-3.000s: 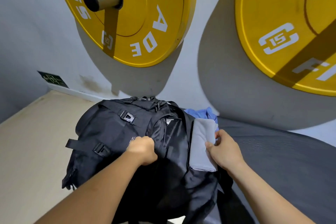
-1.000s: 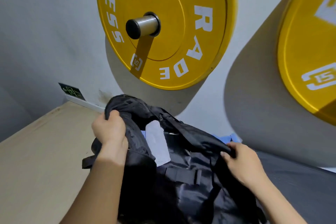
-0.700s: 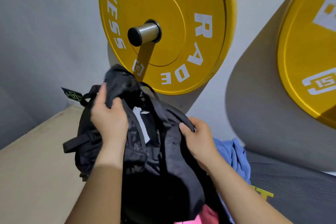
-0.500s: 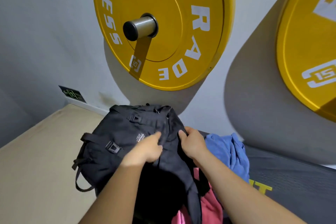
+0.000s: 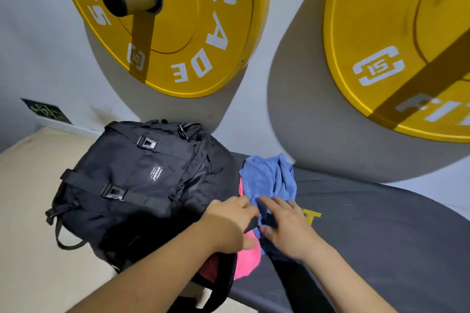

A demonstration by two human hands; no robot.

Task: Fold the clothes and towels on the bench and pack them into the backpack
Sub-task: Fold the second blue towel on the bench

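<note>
A black nylon backpack [image 5: 142, 180] lies front up at the left end of the dark grey padded table [image 5: 381, 236]. It is closed over, so its contents are hidden. Just beside it, a crumpled blue cloth [image 5: 267, 178] overlaps a pink cloth [image 5: 248, 256]. The right hand [image 5: 287, 231] rests on the blue cloth with its fingers spread. The left hand [image 5: 229, 223] reaches the blue cloth's edge, but I cannot tell whether its fingers grip anything.

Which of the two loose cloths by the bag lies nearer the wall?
The blue cloth, crumpled on the bench beside the backpack; the pink cloth lies nearer the person, partly under the left hand.
</note>
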